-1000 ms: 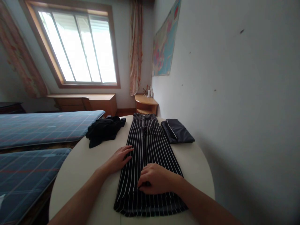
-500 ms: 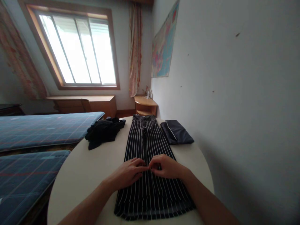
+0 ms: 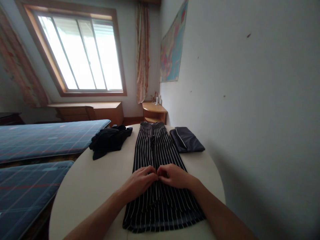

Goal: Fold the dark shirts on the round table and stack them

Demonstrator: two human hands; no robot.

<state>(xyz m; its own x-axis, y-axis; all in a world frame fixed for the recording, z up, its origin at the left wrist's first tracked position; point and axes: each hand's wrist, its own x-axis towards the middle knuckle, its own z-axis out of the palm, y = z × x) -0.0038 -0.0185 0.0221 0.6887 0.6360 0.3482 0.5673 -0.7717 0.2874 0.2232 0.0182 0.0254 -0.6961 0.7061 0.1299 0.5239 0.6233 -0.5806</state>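
Note:
Black trousers with white stripes (image 3: 160, 150) lie lengthwise on the round pale table (image 3: 100, 186), waistband at the far edge and leg hems toward me. Over the middle of the legs, my left hand (image 3: 142, 178) has its fingers bent and drawn together on the cloth by the centre line. Close against it, my right hand (image 3: 173, 176) pinches the fabric at the same spot, thumb and forefinger curled. The fingertips of both hands nearly meet, and the bit of cloth between them is mostly hidden.
Left of the trousers lies a crumpled black garment (image 3: 110, 140); to the right is a folded dark piece of cloth (image 3: 187, 139) with a white line. Beds with blue plaid mattresses (image 3: 50, 138) stand left of the table. A white wall (image 3: 250, 133) runs along the right.
My left fingers have curled in from a more stretched pose, closing on the cloth beside the right hand. The whole view has shifted slightly; the trousers lie as before.

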